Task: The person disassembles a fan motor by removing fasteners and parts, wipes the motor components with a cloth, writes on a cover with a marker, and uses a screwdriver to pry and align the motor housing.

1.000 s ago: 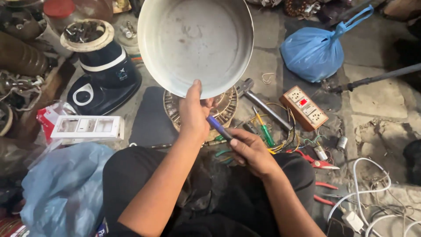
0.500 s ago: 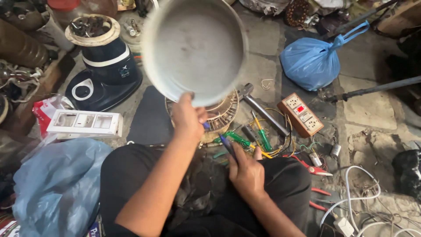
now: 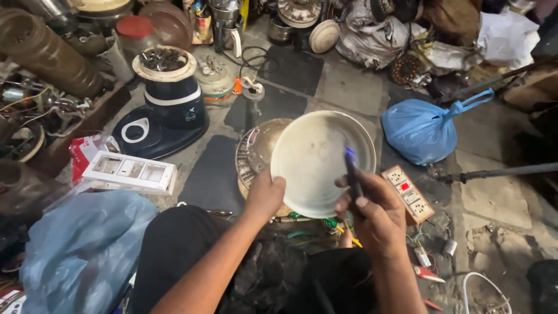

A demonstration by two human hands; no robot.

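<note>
**Over the workshop floor: pan in hand, tool at its rim**

On the floor in front of my knees, I have the round metal pan (image 3: 318,163) lifted and tilted so its pale inside faces me. My left hand (image 3: 264,195) is closed on the near-left rim, thumb over the edge. My right hand (image 3: 375,218) is wrapped tight around a blue-handled tool (image 3: 351,174), whose upper end lies against the pan's right side; I cannot tell what the tip is doing, since my fingers cover it. The two hands sit apart, one on each side of the pan.

Judging from this, the work looks to be in its middle: the pan is up and the tool is against it, yet I see no part freed or fitted. Just behind the pan rests a brassy round housing (image 3: 256,154) with slotted vents. A white socket strip (image 3: 408,193) lies just right of my right hand, a blue plastic bag (image 3: 421,131) beyond it, a dark mixer base (image 3: 165,119) off to the left, and loose green and yellow wires (image 3: 325,227) below the pan.
</note>
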